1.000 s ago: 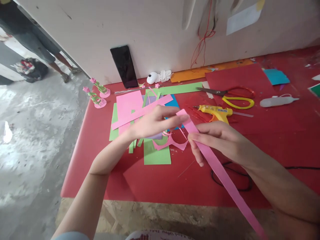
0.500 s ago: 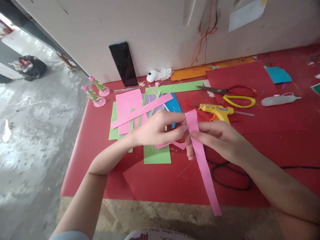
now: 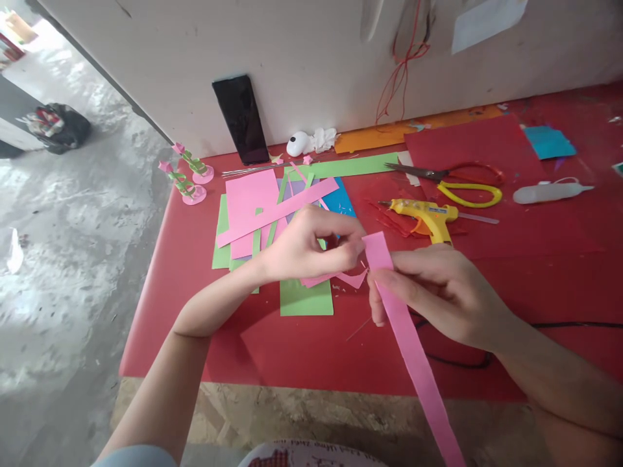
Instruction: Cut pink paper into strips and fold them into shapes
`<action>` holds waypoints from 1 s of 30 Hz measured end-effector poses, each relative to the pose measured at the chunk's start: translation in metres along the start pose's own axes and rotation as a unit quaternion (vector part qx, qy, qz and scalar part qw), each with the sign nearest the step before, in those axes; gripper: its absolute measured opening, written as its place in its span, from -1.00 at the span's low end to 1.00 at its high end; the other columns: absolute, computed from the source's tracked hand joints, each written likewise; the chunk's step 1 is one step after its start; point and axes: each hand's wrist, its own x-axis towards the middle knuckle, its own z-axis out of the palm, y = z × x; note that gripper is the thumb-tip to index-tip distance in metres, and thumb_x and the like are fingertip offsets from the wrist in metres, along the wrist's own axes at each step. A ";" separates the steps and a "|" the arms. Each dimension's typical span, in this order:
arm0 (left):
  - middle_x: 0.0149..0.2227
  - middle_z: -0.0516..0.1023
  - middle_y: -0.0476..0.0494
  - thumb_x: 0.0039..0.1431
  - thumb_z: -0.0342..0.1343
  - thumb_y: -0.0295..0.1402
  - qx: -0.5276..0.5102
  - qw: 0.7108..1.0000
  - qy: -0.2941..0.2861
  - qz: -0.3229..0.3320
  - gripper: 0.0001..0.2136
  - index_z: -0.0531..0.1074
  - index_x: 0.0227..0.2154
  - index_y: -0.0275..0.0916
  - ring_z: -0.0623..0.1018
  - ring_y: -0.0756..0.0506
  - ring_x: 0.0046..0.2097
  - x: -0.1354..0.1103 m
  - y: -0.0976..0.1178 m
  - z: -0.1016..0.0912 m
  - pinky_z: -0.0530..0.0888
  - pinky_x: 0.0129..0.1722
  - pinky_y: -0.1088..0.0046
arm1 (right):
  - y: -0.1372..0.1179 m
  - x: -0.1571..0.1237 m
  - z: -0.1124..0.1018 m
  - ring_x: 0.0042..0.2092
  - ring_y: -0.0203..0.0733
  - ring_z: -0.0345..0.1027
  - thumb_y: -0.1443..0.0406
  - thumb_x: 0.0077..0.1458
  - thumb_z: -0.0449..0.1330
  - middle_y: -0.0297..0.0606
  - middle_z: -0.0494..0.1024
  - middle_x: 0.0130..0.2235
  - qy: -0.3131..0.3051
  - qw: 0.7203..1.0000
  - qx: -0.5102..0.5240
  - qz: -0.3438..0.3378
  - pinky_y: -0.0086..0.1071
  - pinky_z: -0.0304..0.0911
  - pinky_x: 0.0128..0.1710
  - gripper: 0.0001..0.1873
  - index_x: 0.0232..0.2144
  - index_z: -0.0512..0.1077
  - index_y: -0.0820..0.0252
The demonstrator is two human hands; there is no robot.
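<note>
A long pink paper strip (image 3: 411, 347) runs from the middle of the red table (image 3: 170, 259) down toward me past the front edge. My right hand (image 3: 428, 292) pinches the strip just below its top end. My left hand (image 3: 311, 245) is closed, its fingertips meeting the strip's top end from the left. Under and behind my left hand lies a pile of pink, green and blue paper sheets and strips (image 3: 257, 207), with a cut pink scrap (image 3: 350, 279) beside it.
A yellow glue gun (image 3: 426, 215), scissors with yellow and red handles (image 3: 457, 183) and a white glue bottle (image 3: 549, 192) lie at the right. A black phone (image 3: 242, 120) leans on the wall. Two small paper flowers (image 3: 187, 178) stand at the table's left corner. A black cable (image 3: 452, 360) runs under my right arm.
The pink strip has swung from a slant to nearly straight toward me. My left fingers have closed on its top end. Both hands sit slightly lower in view.
</note>
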 end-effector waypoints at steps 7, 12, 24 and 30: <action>-0.66 0.35 0.06 0.09 -0.01 -0.51 -0.024 1.000 -0.010 0.005 -0.78 0.27 -0.65 -0.27 0.28 0.14 -0.59 -0.002 -0.002 0.002 0.24 -0.63 0.66 | 0.002 0.002 0.001 -0.53 -0.35 0.38 0.10 0.26 0.08 -0.38 0.51 -0.57 0.005 0.998 0.057 0.022 -0.42 0.26 -0.50 -0.60 -0.55 0.41 0.14; -0.69 0.31 0.08 0.05 -0.03 -0.54 0.016 0.999 -0.025 0.024 -0.78 0.24 -0.67 -0.25 0.23 0.14 -0.61 -0.001 -0.005 0.006 0.20 -0.64 0.64 | 0.013 0.004 0.001 -0.54 -0.32 0.37 0.12 0.26 0.08 -0.39 0.49 -0.59 0.019 0.999 0.044 0.013 -0.40 0.24 -0.53 -0.65 -0.52 0.40 0.13; -0.72 0.29 0.08 0.06 -0.10 -0.49 0.020 0.997 -0.076 0.020 -0.75 0.23 -0.70 -0.25 0.20 0.15 -0.66 -0.003 -0.002 0.004 0.17 -0.65 0.63 | 0.006 0.004 -0.001 -0.62 -0.41 0.21 0.06 0.27 0.04 -0.38 0.49 -0.62 -0.041 0.999 0.022 0.011 -0.41 0.03 -0.62 -0.50 -0.61 0.45 0.17; -0.72 0.36 0.07 0.05 -0.18 -0.53 0.000 0.997 -0.075 0.025 -0.76 0.18 -0.68 -0.21 0.27 0.13 -0.66 -0.004 -0.001 0.006 0.25 -0.62 0.63 | 0.006 0.005 -0.001 -0.57 -0.36 0.36 0.06 0.26 0.05 -0.36 0.51 -0.61 -0.063 0.994 0.079 0.030 -0.44 0.24 -0.54 -0.50 -0.65 0.42 0.15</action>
